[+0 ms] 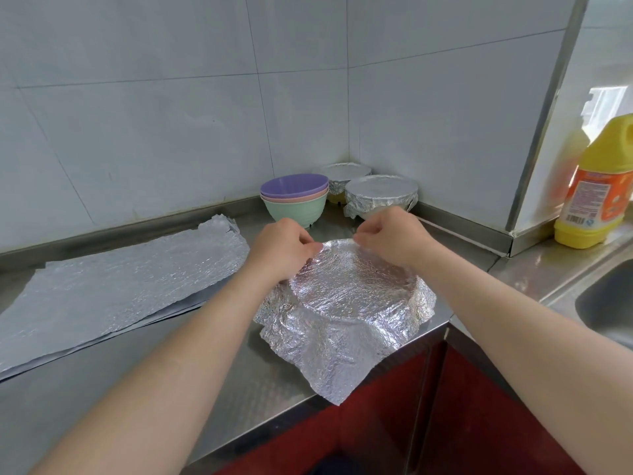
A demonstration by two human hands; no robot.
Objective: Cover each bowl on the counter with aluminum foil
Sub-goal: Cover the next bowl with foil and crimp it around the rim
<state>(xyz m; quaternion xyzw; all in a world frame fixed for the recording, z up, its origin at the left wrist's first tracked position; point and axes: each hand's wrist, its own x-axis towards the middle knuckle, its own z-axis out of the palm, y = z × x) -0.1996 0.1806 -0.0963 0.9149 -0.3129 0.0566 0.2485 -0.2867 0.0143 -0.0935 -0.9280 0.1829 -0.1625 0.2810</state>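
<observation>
Foil (346, 296) is draped over a bowl near the counter (205, 354) front edge; the bowl itself is hidden. One foil corner overhangs that edge.

Left hand (284, 248): fingers curled, pinching foil at the far-left rim. Right hand (387, 234): same, at the far rim.

Bare steel lies between foil and sheets (120, 286), which lie flat at left.

Behind the hands is a stack (294, 197) of uncovered bowls, with two wrapped bowls (380, 193) in the corner beside it.

Counter is stainless, wall (137, 97) white tile. Sink (609, 303) is at right and a yellow bottle (596, 186) stands behind it.
</observation>
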